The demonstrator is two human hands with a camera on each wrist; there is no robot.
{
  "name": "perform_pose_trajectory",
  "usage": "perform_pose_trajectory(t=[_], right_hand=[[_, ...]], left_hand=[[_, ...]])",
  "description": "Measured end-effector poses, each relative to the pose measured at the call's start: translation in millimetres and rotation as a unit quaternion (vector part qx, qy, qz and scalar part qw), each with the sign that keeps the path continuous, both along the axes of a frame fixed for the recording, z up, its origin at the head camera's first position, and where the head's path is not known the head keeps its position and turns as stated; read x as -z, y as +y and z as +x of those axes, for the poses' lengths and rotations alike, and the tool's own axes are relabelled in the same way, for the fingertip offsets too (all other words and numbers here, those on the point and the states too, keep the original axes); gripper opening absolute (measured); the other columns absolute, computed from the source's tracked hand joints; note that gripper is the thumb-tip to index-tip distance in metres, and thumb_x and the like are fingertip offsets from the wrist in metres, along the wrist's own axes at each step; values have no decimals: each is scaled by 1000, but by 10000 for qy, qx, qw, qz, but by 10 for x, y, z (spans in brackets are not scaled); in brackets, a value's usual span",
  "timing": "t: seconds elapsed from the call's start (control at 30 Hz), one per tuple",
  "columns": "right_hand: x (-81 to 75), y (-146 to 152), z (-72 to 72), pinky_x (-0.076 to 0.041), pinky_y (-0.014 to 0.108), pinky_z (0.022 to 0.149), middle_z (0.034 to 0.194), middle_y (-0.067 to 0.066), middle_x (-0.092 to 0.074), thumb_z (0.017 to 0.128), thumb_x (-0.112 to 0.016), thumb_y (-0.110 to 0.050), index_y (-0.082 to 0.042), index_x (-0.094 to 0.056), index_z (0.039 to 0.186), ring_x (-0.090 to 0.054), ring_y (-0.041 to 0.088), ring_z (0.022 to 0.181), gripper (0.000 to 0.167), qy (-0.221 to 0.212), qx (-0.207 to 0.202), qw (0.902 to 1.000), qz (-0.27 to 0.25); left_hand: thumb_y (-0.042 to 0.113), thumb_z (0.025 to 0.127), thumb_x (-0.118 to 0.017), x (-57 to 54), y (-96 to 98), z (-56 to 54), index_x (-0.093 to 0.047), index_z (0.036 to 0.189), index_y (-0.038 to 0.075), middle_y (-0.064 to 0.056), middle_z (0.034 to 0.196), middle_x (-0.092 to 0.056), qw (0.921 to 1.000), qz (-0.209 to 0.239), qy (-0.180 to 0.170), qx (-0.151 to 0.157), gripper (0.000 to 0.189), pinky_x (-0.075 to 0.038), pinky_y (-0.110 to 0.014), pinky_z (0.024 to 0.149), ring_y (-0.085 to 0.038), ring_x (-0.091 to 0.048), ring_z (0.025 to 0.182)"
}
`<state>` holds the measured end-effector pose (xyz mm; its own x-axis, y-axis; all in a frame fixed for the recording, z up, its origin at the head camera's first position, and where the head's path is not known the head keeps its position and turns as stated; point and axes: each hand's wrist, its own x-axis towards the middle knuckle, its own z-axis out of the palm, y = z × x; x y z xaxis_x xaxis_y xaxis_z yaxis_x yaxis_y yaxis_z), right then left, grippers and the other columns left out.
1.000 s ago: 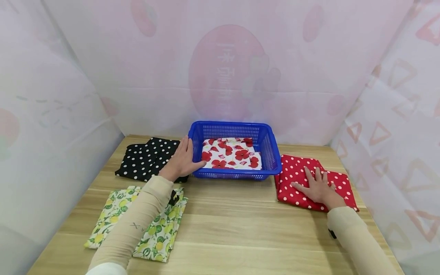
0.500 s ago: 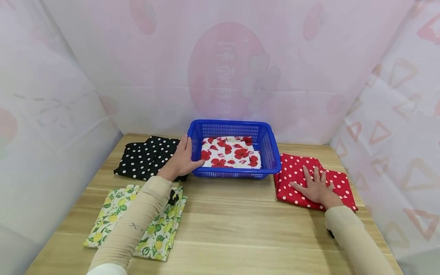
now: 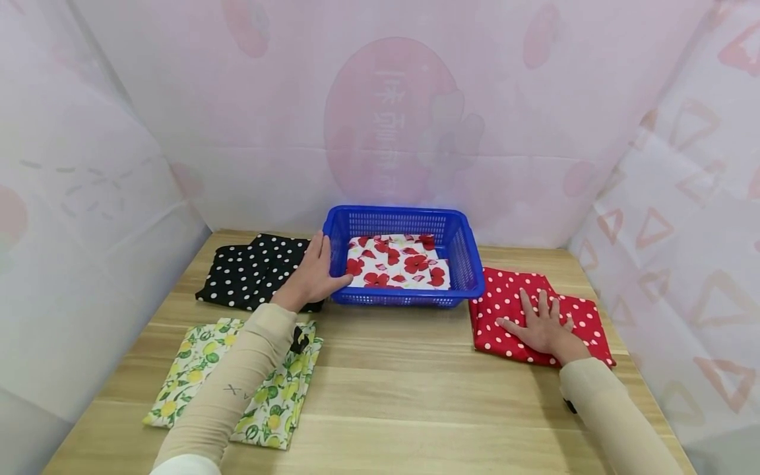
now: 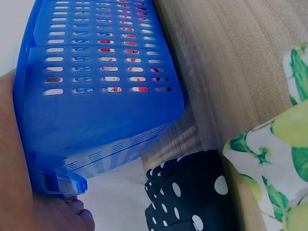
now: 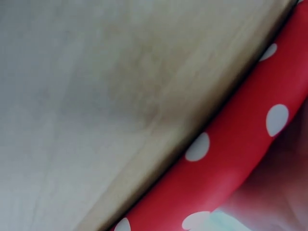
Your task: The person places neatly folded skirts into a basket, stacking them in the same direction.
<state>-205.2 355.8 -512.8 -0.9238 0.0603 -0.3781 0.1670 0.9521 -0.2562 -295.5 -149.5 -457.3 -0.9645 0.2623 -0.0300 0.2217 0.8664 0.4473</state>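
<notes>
Shifted slightly left since earlier, a splayed right hand [image 3: 542, 328] lies on folded red white-dotted fabric [image 3: 503, 297] beside a rectangular blue perforated-plastic basket [image 3: 410, 295]; the straight-fingered left hand [image 3: 311, 274] touches the basket's rim.

One solid colour across the rectangular blue plastic basket [image 3: 406, 299]. Red blooms and pink petals over white on the folded floral cloth [image 3: 398, 262] inside. White dots across the folded black cloth [image 3: 237, 274]; pale dots across the folded red cloth [image 3: 505, 297]. Yellow lemons and green leaves over white on the folded lemon-print cloth [image 3: 273, 409]. Pale brown grain along the flat wood-look tabletop [image 3: 386, 396]. Plain beige on the long fabric right sleeve [image 3: 617, 415].
</notes>
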Motion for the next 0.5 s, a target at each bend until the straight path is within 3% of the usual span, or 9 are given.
perform_pose_trajectory(t=[0.5], right_hand=[[-55,-136,255,-1,92,112,167,41,10,90,-52,-81,-8,6,168,8,71,150,122,-44,-246,9996,132]], left_hand=[[57,95,-64,-4,6,5,4,167,-3,-22,177,11,10000,55,69,-4,116,-15,-61,132,-41,4,166]])
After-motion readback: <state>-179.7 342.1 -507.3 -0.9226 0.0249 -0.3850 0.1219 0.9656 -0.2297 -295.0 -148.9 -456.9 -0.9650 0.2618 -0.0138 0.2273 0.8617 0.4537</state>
